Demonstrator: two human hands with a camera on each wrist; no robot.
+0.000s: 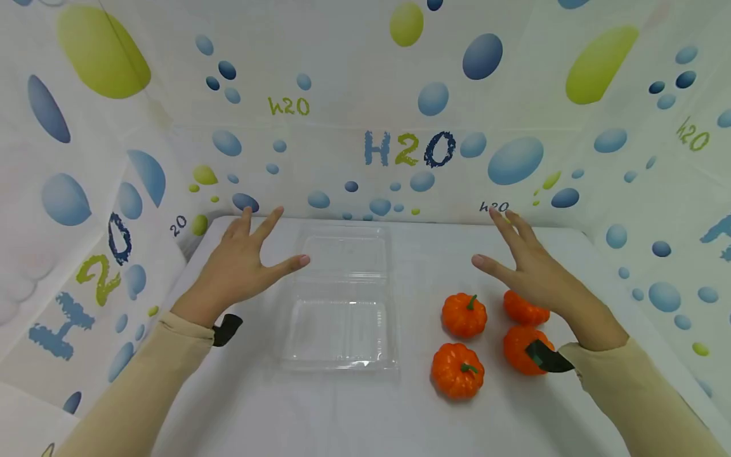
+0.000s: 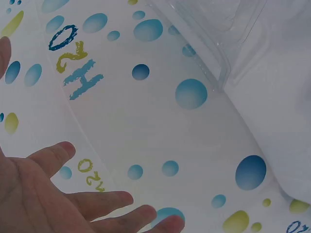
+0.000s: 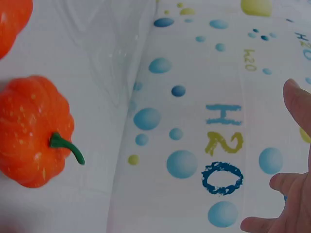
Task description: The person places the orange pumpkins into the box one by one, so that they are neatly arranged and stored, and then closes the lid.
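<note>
Lying below right grip, apart — orange pumpkins

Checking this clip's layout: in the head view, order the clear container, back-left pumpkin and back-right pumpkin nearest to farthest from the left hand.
1. Clear container, just right of the left hand.
2. Back-left pumpkin, right of the container.
3. Back-right pumpkin, further right, partly hidden by the right hand.

A bare strip of white table leaves passage between the left hand and right hand, with the clear plastic container obstructing right of the former, four orange pumpkins crowding beneath and left of the latter, and the printed backdrop barring the way beyond both.
</note>
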